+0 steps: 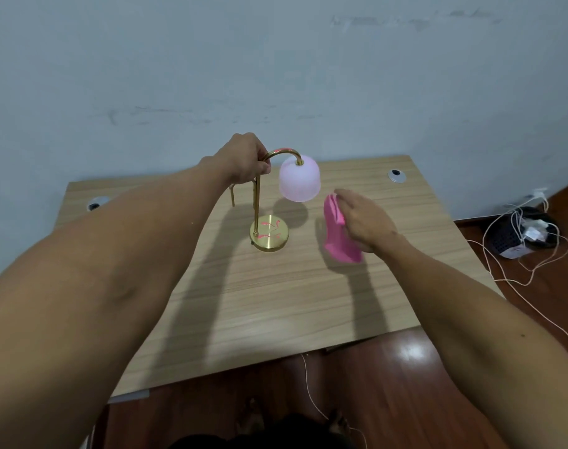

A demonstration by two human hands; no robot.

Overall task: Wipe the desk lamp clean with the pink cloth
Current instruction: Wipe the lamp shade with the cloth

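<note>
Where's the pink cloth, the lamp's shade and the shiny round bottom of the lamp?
pink cloth (339, 236): head view, middle of the hanging fabric.
lamp shade (299, 181): head view, centre of its frosted pink side.
lamp base (269, 233): head view, top of the gold disc.

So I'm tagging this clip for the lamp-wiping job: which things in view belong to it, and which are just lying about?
Belongs to the job:
- desk lamp, held at its curved neck by the left hand
- pink cloth, held by the right hand

Just lying about:
- dark basket on the floor
- white cables trailing across the floor
- desk with its two cable grommets
</note>
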